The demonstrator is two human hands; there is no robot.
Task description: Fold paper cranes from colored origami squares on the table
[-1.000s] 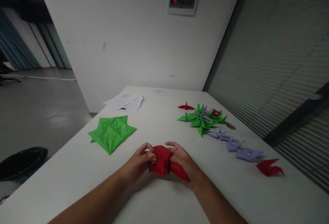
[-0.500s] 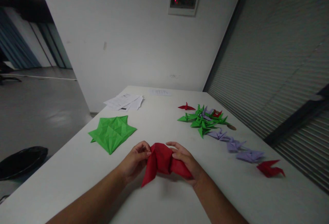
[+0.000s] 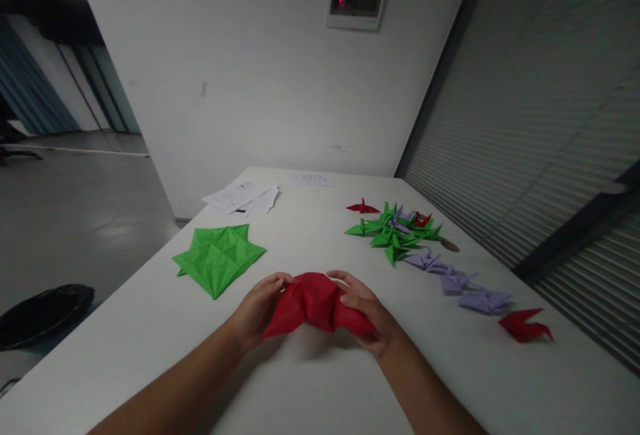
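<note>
Between my hands, just above the white table (image 3: pixel 165 355), is a partly opened piece of folded red paper (image 3: pixel 316 302) with a bulging middle and two side flaps. My left hand (image 3: pixel 260 308) grips its left flap, with the thumb hidden behind the paper. My right hand (image 3: pixel 367 312) holds the right flap, its thumb on the front and its index finger reaching over the top edge. Creased green paper sheets (image 3: pixel 219 258) lie beyond my left hand. Off to the right of my right hand sits a red origami crane (image 3: pixel 525 326).
Several purple paper cranes (image 3: pixel 484 300) lead back to a pile of mostly green cranes (image 3: pixel 395 232). One red crane (image 3: pixel 363 207) lies behind the pile. Printed sheets (image 3: pixel 243 197) rest at the far left. A black bin (image 3: pixel 47 315) stands on the floor left of the table.
The red paper's left flap has swung up and outward from hanging down, and the middle looks wider. My left hand has shifted from pinching the upper edge to holding that flap's side.
</note>
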